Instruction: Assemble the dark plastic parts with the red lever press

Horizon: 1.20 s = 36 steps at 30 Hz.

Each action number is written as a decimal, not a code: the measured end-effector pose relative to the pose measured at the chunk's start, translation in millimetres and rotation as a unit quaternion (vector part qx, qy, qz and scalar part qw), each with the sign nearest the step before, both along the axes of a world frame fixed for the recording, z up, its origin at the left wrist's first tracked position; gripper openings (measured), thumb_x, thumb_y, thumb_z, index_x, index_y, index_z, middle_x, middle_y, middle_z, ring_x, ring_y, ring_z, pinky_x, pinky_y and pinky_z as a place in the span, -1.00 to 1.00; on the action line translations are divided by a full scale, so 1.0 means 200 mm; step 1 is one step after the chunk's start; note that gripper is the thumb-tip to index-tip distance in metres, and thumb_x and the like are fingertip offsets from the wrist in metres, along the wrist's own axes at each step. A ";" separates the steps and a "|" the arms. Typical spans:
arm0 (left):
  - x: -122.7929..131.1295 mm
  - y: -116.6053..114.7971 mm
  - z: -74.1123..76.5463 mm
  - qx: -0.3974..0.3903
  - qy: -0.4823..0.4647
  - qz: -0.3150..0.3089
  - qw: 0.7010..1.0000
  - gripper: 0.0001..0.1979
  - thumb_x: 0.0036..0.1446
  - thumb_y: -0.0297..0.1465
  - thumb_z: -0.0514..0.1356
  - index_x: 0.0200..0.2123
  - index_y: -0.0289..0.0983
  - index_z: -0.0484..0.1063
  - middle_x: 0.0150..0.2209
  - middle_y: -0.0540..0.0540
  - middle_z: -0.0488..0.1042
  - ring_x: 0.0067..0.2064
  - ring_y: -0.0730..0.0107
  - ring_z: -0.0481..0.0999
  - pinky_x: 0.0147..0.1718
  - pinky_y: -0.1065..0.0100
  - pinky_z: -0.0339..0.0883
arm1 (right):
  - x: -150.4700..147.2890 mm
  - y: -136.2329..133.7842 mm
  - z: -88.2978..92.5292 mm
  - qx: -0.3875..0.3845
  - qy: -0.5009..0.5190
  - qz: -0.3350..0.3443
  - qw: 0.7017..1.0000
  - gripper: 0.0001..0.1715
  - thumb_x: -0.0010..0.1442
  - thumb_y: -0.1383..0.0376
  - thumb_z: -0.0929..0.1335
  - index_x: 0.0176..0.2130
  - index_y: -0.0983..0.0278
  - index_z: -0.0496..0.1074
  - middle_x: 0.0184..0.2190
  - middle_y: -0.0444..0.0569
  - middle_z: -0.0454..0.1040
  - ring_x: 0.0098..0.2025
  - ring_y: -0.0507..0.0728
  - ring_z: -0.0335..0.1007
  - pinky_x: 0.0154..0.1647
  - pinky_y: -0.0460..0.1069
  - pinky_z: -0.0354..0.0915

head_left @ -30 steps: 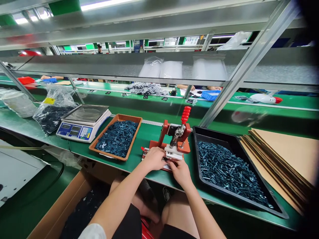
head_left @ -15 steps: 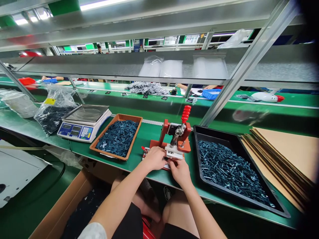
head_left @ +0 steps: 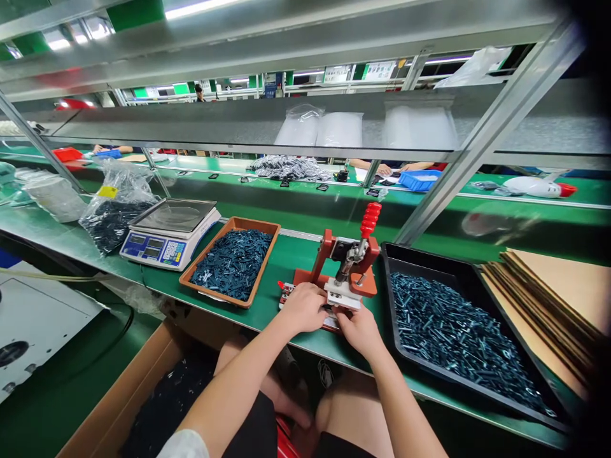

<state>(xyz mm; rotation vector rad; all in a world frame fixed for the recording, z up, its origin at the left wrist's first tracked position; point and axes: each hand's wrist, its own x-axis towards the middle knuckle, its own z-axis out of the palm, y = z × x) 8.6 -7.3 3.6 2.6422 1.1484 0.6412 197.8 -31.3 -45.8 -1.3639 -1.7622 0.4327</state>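
Observation:
A red toggle-clamp press [head_left: 343, 267] stands on the green bench, its red ribbed handle [head_left: 371, 220] pointing up. Both of my hands are at its base, under the white clamping block [head_left: 342, 295]. My left hand [head_left: 304, 308] is curled at the left of the block, fingertips closed on something too hidden to name. From the right, my right hand [head_left: 361, 328] reaches in with fingers bent at the block's front edge; what they hold is also hidden. Small dark parts fill the orange tray [head_left: 183, 278] on the left and the black tray [head_left: 389, 318] on the right.
Left of the orange tray are a weighing scale [head_left: 168, 232] and a plastic bag of dark parts [head_left: 112, 216]. Cardboard sheets [head_left: 548, 305] are stacked at the right. A cardboard box [head_left: 114, 391] stands below the bench. Across the bench, a co-worker's hands [head_left: 384, 169] are visible.
The whole view has shifted slightly, so things sit a little further right. My hands stay at the press base in nearly the same pose.

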 end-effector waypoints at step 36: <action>0.09 0.18 0.21 -0.028 -0.441 0.145 0.885 -0.50 0.40 -0.12 -0.04 0.24 -0.29 0.25 0.26 -0.30 0.28 0.32 0.06 0.22 0.34 -0.03 0.09 | 0.03 0.07 -0.05 -0.090 0.108 0.028 0.990 -0.46 0.16 0.05 0.23 -0.10 0.32 0.56 -0.05 0.16 0.57 0.05 0.34 0.48 0.17 0.19 0.33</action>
